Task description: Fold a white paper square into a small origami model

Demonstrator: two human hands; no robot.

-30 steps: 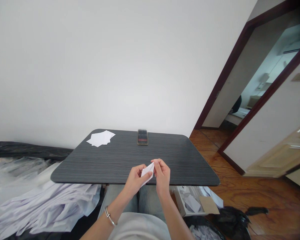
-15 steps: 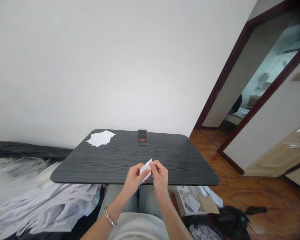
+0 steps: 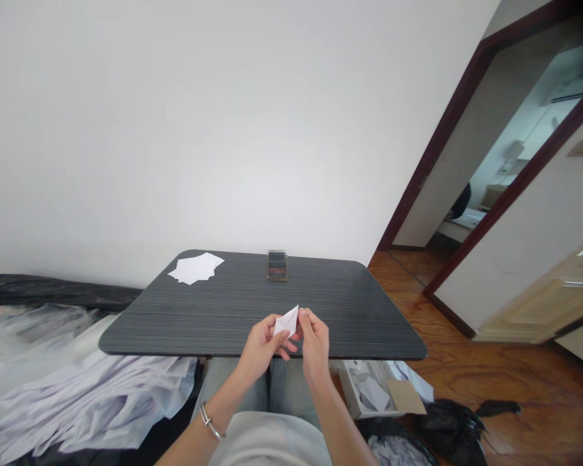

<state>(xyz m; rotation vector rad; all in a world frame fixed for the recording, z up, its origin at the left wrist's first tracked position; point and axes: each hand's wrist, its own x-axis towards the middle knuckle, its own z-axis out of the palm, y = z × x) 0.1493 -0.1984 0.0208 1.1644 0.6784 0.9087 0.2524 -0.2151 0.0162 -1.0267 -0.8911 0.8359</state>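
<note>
A small piece of folded white paper [image 3: 285, 323] is held up over the near edge of the dark table [image 3: 243, 304], one pointed corner toward the upper right. My left hand [image 3: 263, 342] grips its lower left side between thumb and fingers. Beside the paper's right edge is my right hand [image 3: 315, 336], thumb and forefinger pinched together close to the tip. Whether those right fingertips hold the paper's edge is hard to make out. A loose pile of white paper sheets [image 3: 195, 268] lies at the table's far left.
A small dark device with a blurred screen [image 3: 277, 266] stands at the table's back edge by the wall. Below right is an open box [image 3: 364, 395] with papers, beside black plastic bags [image 3: 449, 427]. White sheeting [image 3: 102, 401] is heaped at lower left.
The folded paper has turned so more of its flat face shows. My right hand has shifted slightly right, and the left fingers beneath the paper have spread a little.
</note>
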